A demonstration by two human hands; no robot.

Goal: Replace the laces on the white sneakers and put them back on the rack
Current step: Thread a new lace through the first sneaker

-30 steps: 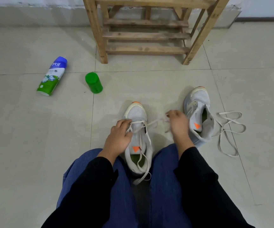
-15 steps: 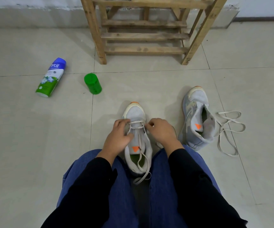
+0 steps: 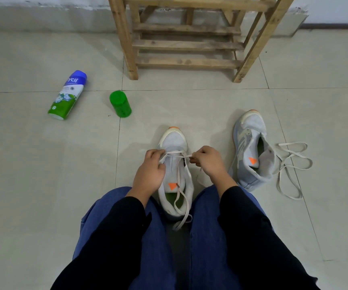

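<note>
A white sneaker [image 3: 174, 141] with an orange toe tip stands on the floor between my knees, toe pointing away. A pale lace [image 3: 174, 153] runs across its lowest eyelets, and its loose ends trail back over the tongue and heel. My left hand [image 3: 151, 170] pinches the lace at the shoe's left side. At the right side my right hand [image 3: 208, 162] pinches the other part of the lace. A second white sneaker [image 3: 250, 147] stands to the right without a lace. Beside it a loose lace [image 3: 292, 164] lies tangled on the tiles.
A wooden shoe rack [image 3: 186, 45] stands ahead against the wall. A blue and green spray bottle [image 3: 68, 95] lies on the floor at the left. Its green cap [image 3: 120, 104] lies near it. Pale floor tiles surround me.
My right hand drew the lace out to the right, then came back to the shoe's right eyelets. My left hand stayed at the shoe's left side.
</note>
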